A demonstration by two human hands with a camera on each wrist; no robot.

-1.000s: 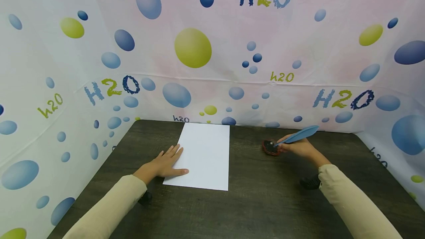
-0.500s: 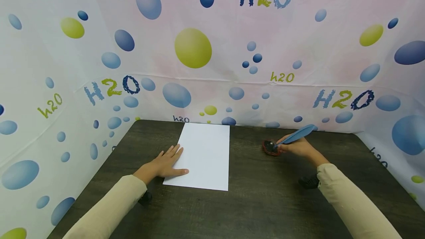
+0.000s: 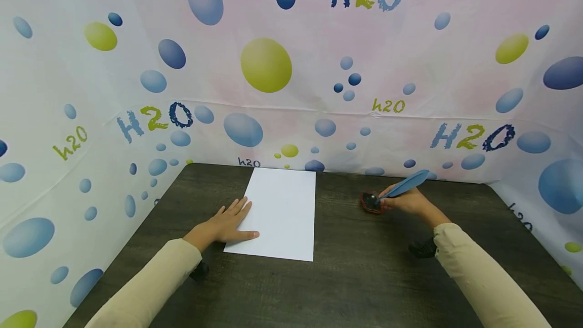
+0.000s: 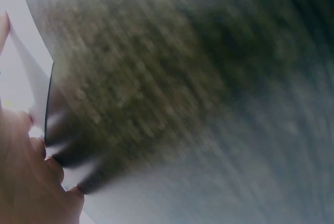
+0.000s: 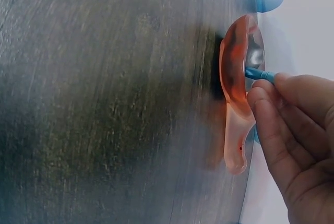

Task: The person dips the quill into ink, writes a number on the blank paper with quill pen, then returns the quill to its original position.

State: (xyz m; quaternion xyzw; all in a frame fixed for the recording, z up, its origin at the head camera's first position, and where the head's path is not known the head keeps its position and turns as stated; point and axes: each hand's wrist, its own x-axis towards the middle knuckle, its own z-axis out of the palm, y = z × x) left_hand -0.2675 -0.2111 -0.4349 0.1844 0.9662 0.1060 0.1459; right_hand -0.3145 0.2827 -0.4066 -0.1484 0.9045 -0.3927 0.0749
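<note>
A blank white sheet of paper (image 3: 287,211) lies on the dark table. My left hand (image 3: 227,224) rests on its left edge, fingers straight and thumb spread; in the left wrist view that hand (image 4: 31,177) shows at the lower left. On the right, my right hand (image 3: 412,202) pinches a blue feather quill pen (image 3: 407,184) near its lower end. The pen's tip reaches into a small reddish dish (image 3: 366,205) of dark liquid. In the right wrist view the dish (image 5: 236,72) is translucent orange with a stubby handle, and the quill's blue-green nib (image 5: 260,74) meets its rim.
The dark wood-grain table (image 3: 300,297) spreads out between and in front of both arms. Behind it and at both sides hangs a white backdrop (image 3: 309,29) printed with blue and green dots. A dark strap (image 3: 423,248) sits under the right sleeve.
The feather's upper end has swung a little to the left, with the right wrist shifting slightly too. The left hand and the paper have stayed in place.
</note>
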